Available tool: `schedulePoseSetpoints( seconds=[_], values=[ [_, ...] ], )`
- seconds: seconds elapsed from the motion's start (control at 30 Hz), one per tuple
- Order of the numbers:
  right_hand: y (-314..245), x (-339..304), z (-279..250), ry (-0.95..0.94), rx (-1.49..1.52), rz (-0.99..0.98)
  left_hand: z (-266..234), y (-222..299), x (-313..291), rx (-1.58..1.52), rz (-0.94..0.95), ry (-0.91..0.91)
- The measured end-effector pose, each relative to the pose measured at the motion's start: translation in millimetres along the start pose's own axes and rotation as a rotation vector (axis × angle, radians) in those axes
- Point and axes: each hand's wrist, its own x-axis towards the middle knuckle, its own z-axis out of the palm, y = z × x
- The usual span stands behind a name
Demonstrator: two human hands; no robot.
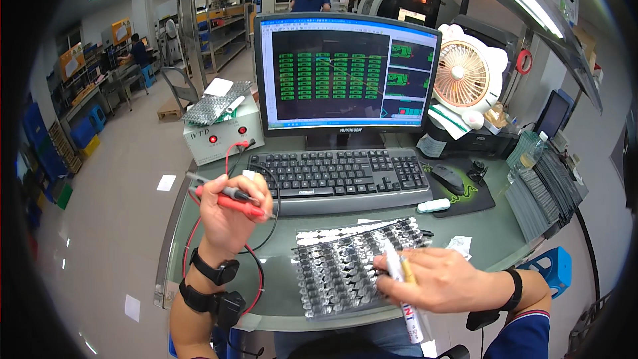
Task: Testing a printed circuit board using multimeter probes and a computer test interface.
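My left hand (226,226) is raised at the left of the desk, fingers closed round a red test probe (244,208) and a black test probe (238,193). My right hand (438,279) grips a white paint marker (411,322), tilted, over the right part of a clear plastic tray (332,279). A gold-coloured strip (407,270) shows beside the marker between my fingers; I cannot tell what it is. Rows of small shiny and dark pockets fill the tray, which lies at the desk's near edge. What sits in each pocket is too small to make out.
Behind the tray stand a black keyboard (332,176) and a lit monitor (332,76). A white tester box (226,134) with leads is at the left. To the right are a mouse (447,178), a white fan (463,73) and stacked grey trays (541,203).
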Motion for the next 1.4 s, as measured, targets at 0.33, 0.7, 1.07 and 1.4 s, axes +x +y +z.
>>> schedulePoseSetpoints(
  seconds=[0.33, 0.7, 1.07, 1.4],
  values=[
    [68.1, 45.2, 5.8, 0.661, 0.962, 0.704, 90.4, -15.1, -13.2, 0.468, 0.174, -0.337],
    [149.2, 82.7, 64.2, -0.261, 0.706, 0.279, 18.4, 39.3, -43.3, 0.113, 0.315, 0.206],
    [170.8, 95.1, 116.2, -0.589, 0.448, 0.073, -9.5, 54.3, -76.1, 0.27, 0.125, -0.023],
    [169.3, 55.6, 57.8, -0.175, 1.179, 0.387, 51.8, 20.2, -12.4, 0.616, -0.171, -0.603]
  ],
)
